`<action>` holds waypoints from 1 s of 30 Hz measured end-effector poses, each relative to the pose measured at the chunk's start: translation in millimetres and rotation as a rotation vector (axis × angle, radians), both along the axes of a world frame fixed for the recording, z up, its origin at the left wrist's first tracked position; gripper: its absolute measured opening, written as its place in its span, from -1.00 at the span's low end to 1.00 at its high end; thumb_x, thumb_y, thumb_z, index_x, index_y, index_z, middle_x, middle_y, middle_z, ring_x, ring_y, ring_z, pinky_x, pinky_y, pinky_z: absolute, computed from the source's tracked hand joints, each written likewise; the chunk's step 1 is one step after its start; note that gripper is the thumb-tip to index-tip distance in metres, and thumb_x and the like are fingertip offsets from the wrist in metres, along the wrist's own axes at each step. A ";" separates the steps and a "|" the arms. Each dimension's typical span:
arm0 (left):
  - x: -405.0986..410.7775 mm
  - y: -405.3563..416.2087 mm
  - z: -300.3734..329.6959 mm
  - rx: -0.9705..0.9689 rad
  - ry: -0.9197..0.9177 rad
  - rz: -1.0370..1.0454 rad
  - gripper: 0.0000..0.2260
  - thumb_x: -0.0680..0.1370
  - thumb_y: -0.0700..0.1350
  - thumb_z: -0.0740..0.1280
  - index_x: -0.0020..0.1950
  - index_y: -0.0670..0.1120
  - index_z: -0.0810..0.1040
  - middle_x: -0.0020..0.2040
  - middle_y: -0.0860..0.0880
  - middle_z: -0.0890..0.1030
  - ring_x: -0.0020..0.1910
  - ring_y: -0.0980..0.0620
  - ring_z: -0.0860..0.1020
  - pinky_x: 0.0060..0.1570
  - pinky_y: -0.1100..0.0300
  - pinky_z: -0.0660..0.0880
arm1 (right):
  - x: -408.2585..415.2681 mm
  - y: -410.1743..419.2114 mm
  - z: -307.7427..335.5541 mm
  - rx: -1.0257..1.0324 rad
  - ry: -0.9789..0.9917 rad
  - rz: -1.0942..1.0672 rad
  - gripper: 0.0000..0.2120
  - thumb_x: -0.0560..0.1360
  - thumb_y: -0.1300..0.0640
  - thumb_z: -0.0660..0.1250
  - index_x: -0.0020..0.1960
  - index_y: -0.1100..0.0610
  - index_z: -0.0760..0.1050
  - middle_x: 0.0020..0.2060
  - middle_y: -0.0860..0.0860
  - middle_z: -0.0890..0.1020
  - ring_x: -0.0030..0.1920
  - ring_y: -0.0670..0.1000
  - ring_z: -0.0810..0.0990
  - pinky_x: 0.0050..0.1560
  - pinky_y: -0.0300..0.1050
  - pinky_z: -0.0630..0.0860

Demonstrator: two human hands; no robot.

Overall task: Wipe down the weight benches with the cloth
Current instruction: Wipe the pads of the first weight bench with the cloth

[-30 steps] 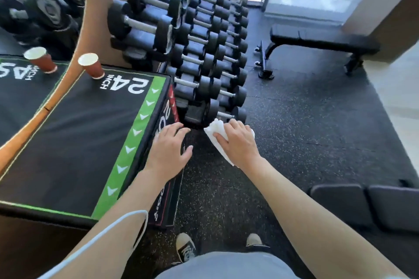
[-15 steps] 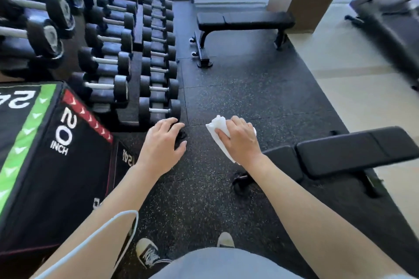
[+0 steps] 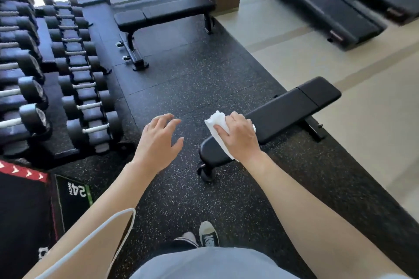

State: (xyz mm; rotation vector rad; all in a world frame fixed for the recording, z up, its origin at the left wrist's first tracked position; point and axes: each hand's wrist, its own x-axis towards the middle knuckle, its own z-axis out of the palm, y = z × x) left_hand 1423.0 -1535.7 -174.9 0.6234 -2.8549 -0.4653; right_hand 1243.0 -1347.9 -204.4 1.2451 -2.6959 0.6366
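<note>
Benches are the job: the near bench (image 3: 283, 111) lies at about two o'clock from the person's feet, running away toward two o'clock, and a second bench (image 3: 167, 12) stands well apart at twelve o'clock by the window. The right hand (image 3: 240, 137) holds a white cloth (image 3: 217, 123), fingers curled over it, above the near end of the near bench; whether the cloth already presses on the pad cannot be told. The left hand (image 3: 158, 140) hangs free with fingers spread and relaxed, holding nothing, over the rubber floor (image 3: 192, 84).

Judging by this, the wiping of the near bench is only starting. The next move calls for pressing the cloth flat and sweeping along the pad toward its far end, then going to the far bench.

A dumbbell rack (image 3: 74, 75) fills nine to eleven o'clock, a jump box (image 3: 25, 210) sits at eight o'clock, and treadmills (image 3: 328, 0) stand at one o'clock. Nothing blocks the near pad; its small wheel (image 3: 206, 173) sits close to the feet.
</note>
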 end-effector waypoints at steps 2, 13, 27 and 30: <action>-19.9 11.3 -1.6 0.012 -0.004 -0.062 -0.51 0.62 0.05 0.41 0.52 -0.06 0.48 0.51 -0.12 0.46 0.52 -0.17 0.36 0.50 -0.18 0.36 | -4.0 25.6 2.7 0.015 -0.017 -0.082 -0.65 0.66 -0.10 0.29 -0.08 0.18 0.52 -0.15 0.07 0.53 -0.10 0.14 0.51 -0.06 0.09 0.38; -83.9 79.4 -9.9 0.067 -0.012 -0.273 -0.52 0.62 0.03 0.41 0.51 -0.07 0.49 0.51 -0.12 0.45 0.53 -0.18 0.36 0.50 -0.17 0.35 | -14.0 128.2 -5.9 0.069 -0.039 -0.279 -0.64 0.66 -0.14 0.27 -0.10 0.15 0.48 -0.16 0.01 0.48 -0.12 0.10 0.48 -0.05 0.10 0.45; -162.5 181.3 -22.6 0.051 -0.002 -0.051 -0.54 0.62 0.01 0.41 0.49 -0.08 0.50 0.49 -0.11 0.47 0.51 -0.17 0.36 0.49 -0.17 0.37 | -145.4 210.9 -21.0 0.047 -0.040 -0.112 -0.64 0.65 -0.12 0.29 -0.12 0.17 0.48 -0.18 0.05 0.50 -0.15 0.12 0.48 -0.10 0.10 0.44; -176.1 217.7 -29.1 0.059 -0.002 0.027 -0.53 0.61 0.02 0.41 0.49 -0.09 0.50 0.48 -0.11 0.47 0.49 -0.17 0.38 0.47 -0.17 0.38 | -174.6 234.2 -26.5 0.058 -0.037 -0.042 -0.64 0.65 -0.10 0.31 -0.12 0.18 0.49 -0.19 0.06 0.51 -0.16 0.13 0.48 -0.11 0.11 0.44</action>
